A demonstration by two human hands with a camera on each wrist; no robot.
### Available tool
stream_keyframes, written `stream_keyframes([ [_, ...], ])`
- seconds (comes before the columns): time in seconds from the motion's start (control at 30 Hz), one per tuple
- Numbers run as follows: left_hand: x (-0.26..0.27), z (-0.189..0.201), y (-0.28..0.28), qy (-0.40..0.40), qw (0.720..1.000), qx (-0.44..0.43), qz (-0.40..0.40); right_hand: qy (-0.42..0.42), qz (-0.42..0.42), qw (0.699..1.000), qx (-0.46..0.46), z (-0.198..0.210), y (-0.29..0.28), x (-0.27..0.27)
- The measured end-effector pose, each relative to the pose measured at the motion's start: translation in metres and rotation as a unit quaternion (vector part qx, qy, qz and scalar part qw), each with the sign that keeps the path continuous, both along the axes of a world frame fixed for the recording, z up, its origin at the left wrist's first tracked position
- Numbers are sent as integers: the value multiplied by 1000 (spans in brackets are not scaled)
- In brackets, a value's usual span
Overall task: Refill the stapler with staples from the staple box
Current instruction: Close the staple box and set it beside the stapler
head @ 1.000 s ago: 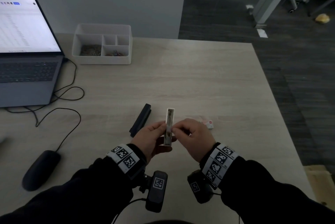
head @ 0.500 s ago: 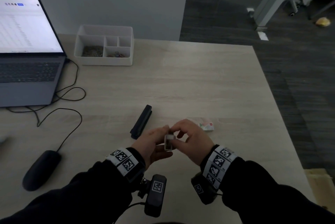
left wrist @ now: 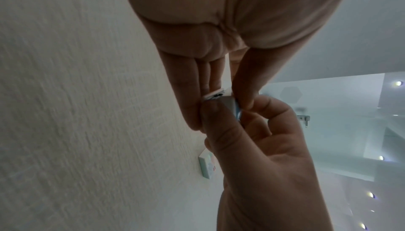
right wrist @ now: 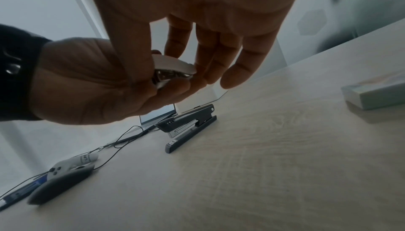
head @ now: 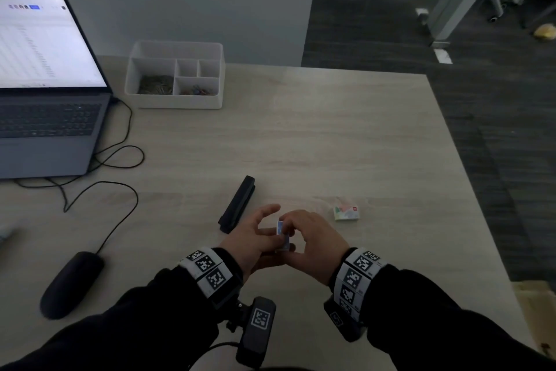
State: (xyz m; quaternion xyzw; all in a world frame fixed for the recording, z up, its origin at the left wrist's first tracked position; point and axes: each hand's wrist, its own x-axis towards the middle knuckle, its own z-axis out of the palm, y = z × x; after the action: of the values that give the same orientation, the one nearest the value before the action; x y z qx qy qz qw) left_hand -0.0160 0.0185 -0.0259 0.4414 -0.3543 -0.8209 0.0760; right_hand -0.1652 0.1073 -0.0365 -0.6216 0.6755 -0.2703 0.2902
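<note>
White cardboard staple tray (head: pixel 282 236) sits pinched between left hand (head: pixel 252 246) and right hand (head: pixel 316 243), apparently to extract staples for the closed black stapler (head: pixel 237 203)

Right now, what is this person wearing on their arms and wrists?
Both arms are in dark long sleeves. The left hand and right hand are bare. Each wrist carries a white band printed with square black-and-white tags, and a small black camera hangs below each wrist, also tagged, with a thin black cable trailing from the left one.

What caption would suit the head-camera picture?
Both hands, left hand and right hand, pinch a small staple box beside the stapler.
</note>
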Motion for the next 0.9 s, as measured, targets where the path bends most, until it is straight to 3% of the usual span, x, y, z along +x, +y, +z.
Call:
stream_keyframes([
  [0.13,-2,1,-7,-27,997,-49,-45,4,-5,1000,3,-6,-5,-2],
  [0.2,-1,2,-14,-81,981,-142,-104,-4,-21,1000,9,-12,-8,-5],
  [0.27,1,3,-26,-159,938,-279,-128,-8,-55,998,34,-18,-11,-11],
  [0.33,7,2,-41,-233,880,-402,-100,-1,-82,993,82,-21,-15,-20],
  [0.4,15,-4,-59,-281,849,-444,-56,11,-86,988,130,-22,-20,-28],
  [0.47,22,-15,-75,-313,850,-422,-47,20,-85,983,161,-23,-27,-34],
  [0.6,25,-35,-87,-324,884,-324,-96,39,-71,974,212,-28,-43,-41],
  [0.9,-1,-45,-80,-288,900,-314,-88,84,-49,969,228,-45,-70,-56],
])
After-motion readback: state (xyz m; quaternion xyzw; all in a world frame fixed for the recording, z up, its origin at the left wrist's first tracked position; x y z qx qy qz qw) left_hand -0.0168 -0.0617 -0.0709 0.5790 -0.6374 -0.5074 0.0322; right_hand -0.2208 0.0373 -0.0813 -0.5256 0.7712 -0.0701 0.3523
